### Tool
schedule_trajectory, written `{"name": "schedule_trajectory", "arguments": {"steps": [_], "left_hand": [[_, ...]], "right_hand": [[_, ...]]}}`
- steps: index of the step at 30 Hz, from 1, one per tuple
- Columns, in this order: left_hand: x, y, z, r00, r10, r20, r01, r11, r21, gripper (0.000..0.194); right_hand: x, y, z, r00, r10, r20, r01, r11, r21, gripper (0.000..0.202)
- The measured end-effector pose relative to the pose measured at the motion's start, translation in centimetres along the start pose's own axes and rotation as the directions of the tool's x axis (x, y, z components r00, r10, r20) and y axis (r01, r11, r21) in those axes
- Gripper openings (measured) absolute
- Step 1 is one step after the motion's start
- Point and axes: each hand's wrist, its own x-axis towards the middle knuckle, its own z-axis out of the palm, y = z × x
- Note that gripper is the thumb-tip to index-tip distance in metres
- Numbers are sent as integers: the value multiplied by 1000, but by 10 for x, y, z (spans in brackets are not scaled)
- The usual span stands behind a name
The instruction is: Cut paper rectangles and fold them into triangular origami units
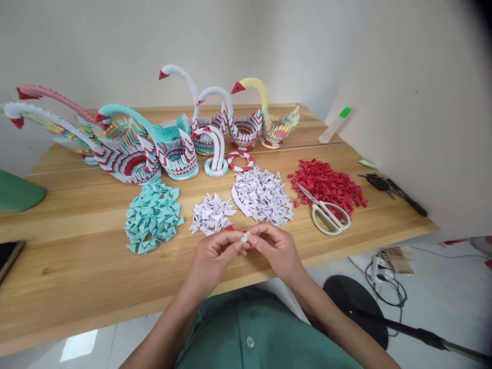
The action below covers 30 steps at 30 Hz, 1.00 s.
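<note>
Just above the table's front edge, my left hand [216,257] and my right hand [280,254] meet. Both pinch a small white folded paper piece [245,237] between thumbs and forefingers. Something red [229,227] peeks out behind my left fingers, mostly hidden. Directly beyond my hands lie a small pile of white paper triangles [212,213] and a larger white pile [265,195] with a curved white strip along its left side. Teal triangles [154,218] are heaped to the left, red ones [326,184] to the right.
White-handled scissors [330,218] rest against the red heap. Several paper swans, including a yellow-necked one [279,125], stand behind, near a red-and-white ring [240,161]. Keys [378,182] lie far right, a phone [8,256] and a green object [19,191] far left.
</note>
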Motion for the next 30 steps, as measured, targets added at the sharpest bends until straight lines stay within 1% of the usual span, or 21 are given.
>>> {"name": "schedule_trajectory", "arguments": {"steps": [6, 9, 12, 19, 24, 30], "left_hand": [[0, 5, -5, 999, -35, -35, 38, 996, 84, 19], [2, 3, -7, 998, -63, -11, 63, 997, 39, 21], [4, 1, -6, 996, -85, 15, 85, 996, -21, 22], [4, 1, -3, 991, -131, 25, 133, 989, -60, 27], [5, 1, -2, 991, -135, 17, 136, 987, -90, 26], [7, 1, 0, 994, -112, 0, 112, 992, -54, 30]], "right_hand": [[0, 1, -1, 999, 42, 16, -42, 998, 51, 18], [-1, 3, -2, 1000, 25, 10, -26, 998, 55, 18], [-1, 5, -4, 999, 1, 38, -3, 998, 61, 15], [0, 3, -5, 997, -16, 72, 13, 999, 46, 16], [0, 2, -6, 996, -30, 88, 26, 999, 40, 13], [1, 1, -7, 993, -45, 106, 43, 999, 22, 17]]}}
